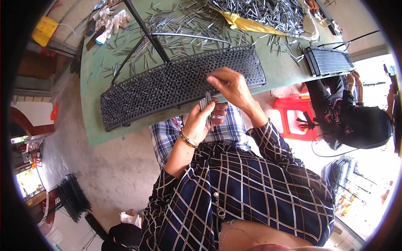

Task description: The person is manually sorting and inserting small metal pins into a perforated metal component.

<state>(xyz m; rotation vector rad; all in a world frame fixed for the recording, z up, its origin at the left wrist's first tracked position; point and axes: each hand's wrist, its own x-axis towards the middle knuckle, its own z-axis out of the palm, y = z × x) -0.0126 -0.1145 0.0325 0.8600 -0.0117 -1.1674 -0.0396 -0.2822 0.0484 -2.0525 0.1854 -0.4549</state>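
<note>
A long black panel full of small round holes [184,85] lies along the near edge of the green table. Its left part looks denser and rougher than its right, as if small pieces sit in the holes. My left hand [199,123] is just off the panel's near edge, closed on a bunch of thin grey metal rods [205,101] that stick up past the thumb. Over the right half of the panel is my right hand [234,88], its fingertips drawn together near the holes. Whatever those fingertips hold, if anything, is too small to make out.
Loose metal rods [167,21] are strewn over the green table [94,121], with a large heap [264,14] on yellow sheeting behind. Work gloves [119,21] lie far left. A black stand bar [146,31] rises behind the panel. At right, a person [356,113] works on another panel [331,60] near a red stool [291,111].
</note>
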